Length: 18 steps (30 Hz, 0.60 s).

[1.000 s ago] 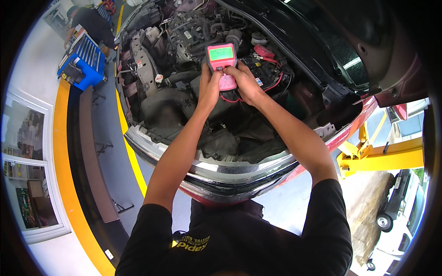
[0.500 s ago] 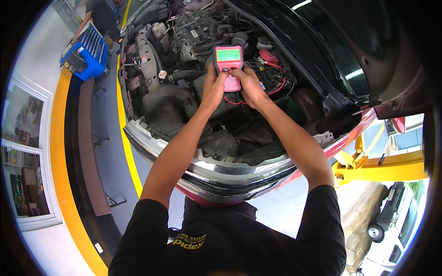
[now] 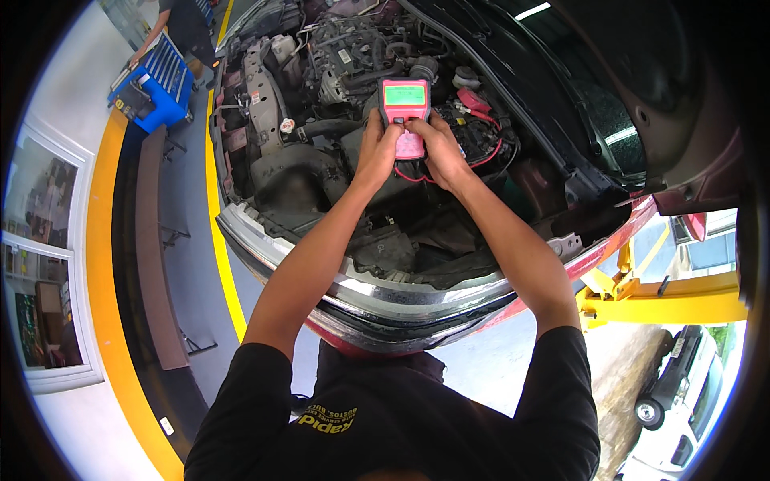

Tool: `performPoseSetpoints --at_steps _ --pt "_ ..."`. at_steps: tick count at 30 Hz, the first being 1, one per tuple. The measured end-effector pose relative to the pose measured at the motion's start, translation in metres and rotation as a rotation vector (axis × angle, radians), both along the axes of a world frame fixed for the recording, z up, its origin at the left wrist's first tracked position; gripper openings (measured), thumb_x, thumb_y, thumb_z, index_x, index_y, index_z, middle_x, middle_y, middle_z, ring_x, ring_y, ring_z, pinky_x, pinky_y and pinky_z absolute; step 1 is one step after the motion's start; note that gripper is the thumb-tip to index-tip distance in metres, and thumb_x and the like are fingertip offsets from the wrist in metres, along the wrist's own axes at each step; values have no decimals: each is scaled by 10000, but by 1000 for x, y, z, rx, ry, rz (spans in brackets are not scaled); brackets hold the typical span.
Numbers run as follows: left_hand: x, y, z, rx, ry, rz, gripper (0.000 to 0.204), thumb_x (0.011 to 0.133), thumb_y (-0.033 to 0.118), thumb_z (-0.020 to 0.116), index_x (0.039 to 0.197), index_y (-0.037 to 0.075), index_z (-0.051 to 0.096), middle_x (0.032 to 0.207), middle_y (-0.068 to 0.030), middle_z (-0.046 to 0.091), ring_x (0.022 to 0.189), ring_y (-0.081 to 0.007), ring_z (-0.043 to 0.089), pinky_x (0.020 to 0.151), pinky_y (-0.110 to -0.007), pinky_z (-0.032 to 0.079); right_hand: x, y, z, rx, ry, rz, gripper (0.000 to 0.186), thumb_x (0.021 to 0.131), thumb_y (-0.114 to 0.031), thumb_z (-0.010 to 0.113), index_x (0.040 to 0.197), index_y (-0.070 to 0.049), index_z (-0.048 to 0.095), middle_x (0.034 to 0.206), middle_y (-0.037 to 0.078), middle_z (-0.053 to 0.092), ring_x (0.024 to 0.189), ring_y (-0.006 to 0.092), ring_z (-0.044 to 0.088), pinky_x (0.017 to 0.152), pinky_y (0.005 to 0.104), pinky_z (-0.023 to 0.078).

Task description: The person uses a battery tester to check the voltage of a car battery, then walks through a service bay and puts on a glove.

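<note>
My left hand (image 3: pixel 377 152) and my right hand (image 3: pixel 441 152) grip a red-and-black hand-held tester (image 3: pixel 404 96) from either side, thumbs near its buttons below a lit green screen. The tester is held over an open engine bay (image 3: pixel 345 72). A red cable (image 3: pixel 497 140) runs from near the tester toward a red clamp (image 3: pixel 473 101) by the battery (image 3: pixel 473 128), which is partly hidden behind my right hand. A white-marked cap (image 3: pixel 286 126) sits at the left of the bay.
The car's front bumper (image 3: pixel 401 317) crosses below my arms. The raised hood (image 3: pixel 674 120) is at right, above a yellow lift arm (image 3: pixel 666 301) and a white vehicle (image 3: pixel 682 409). At left are a blue tool cart (image 3: pixel 164 84), a person (image 3: pixel 180 28), a long brown bench (image 3: pixel 152 256) and a window (image 3: pixel 40 305).
The view has shifted slightly, and the tester with both my hands sits a little farther right in it. Both hands keep the same grip.
</note>
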<state>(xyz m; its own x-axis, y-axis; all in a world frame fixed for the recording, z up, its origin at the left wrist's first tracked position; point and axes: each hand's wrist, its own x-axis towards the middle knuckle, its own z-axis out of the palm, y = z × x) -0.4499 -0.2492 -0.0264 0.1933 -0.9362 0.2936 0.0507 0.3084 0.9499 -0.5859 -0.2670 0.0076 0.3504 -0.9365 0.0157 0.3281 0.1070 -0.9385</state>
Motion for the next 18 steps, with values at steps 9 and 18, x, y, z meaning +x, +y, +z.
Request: performPoseSetpoints --at_steps 9,18 --pt "-2 -1 -1 -21 54 -13 393 923 198 549 1249 -20 533 1106 -159 637 1032 -216 599 947 -361 465 -3 -5 -5 -21 50 12 488 954 -159 593 1388 42 500 1273 149 612 1182 217 589 1024 362 465" --pt "-2 1 2 -16 31 2 390 918 206 547 1234 -22 527 1128 -172 636 1028 -224 600 946 -367 465 0 -1 -2 4 19 -7 384 960 -137 613 1310 1 535 1180 90 643 1119 169 611 1008 329 458"
